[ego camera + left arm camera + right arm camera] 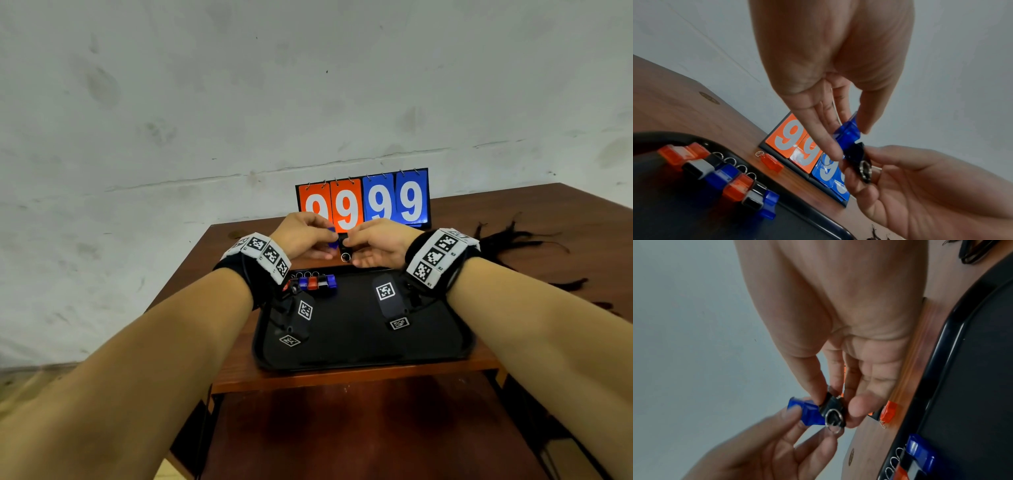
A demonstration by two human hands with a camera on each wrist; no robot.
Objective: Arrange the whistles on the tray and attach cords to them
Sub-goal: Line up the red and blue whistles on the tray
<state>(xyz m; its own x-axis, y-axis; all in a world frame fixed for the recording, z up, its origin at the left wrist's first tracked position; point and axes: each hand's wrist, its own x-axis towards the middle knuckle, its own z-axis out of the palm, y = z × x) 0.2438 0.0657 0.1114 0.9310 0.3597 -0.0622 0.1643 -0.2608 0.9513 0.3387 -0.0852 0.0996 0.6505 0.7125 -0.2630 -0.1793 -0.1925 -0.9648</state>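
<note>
While both hands were raised above the far edge of the black plastic tray (363, 356), the left hand (303, 234) pinched a translucent blue plastic whistle (846, 132) between thumb and fingertips, and the right hand (380, 243) pinched a black plastic whistle (833, 407) by its body, its silver split ring (833, 416) hanging free toward the palm. The two whistles met end to end in the air, in front of the orange-and-blue flip scoreboard (363, 202).

Six whistles already lay in a tight row along the tray's far left rim (719, 177), rings pointing outward, and one translucent orange whistle (772, 164) remained on the brown wooden table (239, 377) just beyond the tray. The black cords (513, 240) lay tangled on the table to the right, well apart from the row, so attaching seemed not yet begun.

To do this step well, each whistle probably wanted setting down singly at the open end of the row, ring turned the same way as its neighbours, gripped by the body so the ring stayed clear. Whether the two held whistles were merely touching or caught together was hard to tell; they should be separated before placing.
</note>
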